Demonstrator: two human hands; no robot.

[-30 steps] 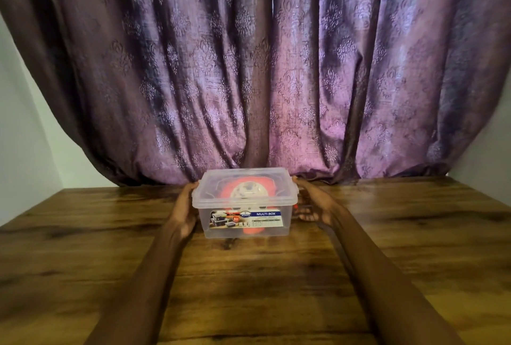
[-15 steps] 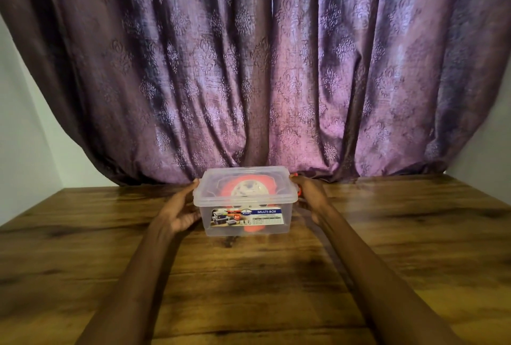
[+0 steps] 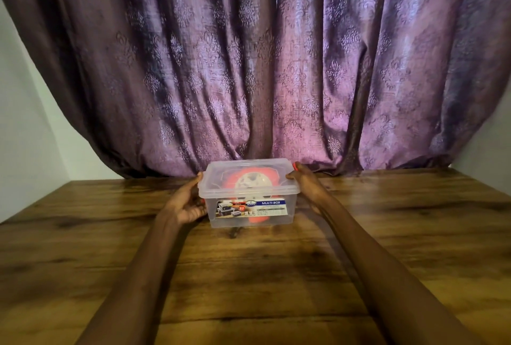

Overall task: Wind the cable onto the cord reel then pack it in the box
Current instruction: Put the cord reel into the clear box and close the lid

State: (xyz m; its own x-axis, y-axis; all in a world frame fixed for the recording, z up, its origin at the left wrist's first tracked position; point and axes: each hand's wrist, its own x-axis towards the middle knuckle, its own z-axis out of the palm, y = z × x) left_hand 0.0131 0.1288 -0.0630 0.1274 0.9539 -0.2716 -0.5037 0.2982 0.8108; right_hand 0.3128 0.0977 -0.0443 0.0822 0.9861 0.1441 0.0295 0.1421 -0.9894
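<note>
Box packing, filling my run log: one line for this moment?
stage: closing | box: on table, lid on | cord reel: inside | left hand: holds box side | right hand: on lid edge

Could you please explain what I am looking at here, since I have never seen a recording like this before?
This is a single view from a camera worn on a person's head, looking forward and down along both bare arms. There is no robot. On a wooden table stands a clear plastic box with its lid on. Through the plastic you can see an orange and white cord reel inside. The left hand cups the box's left side, and the right hand holds the right edge at the lid, its fingers on the rim. A purple curtain hangs behind.
</note>
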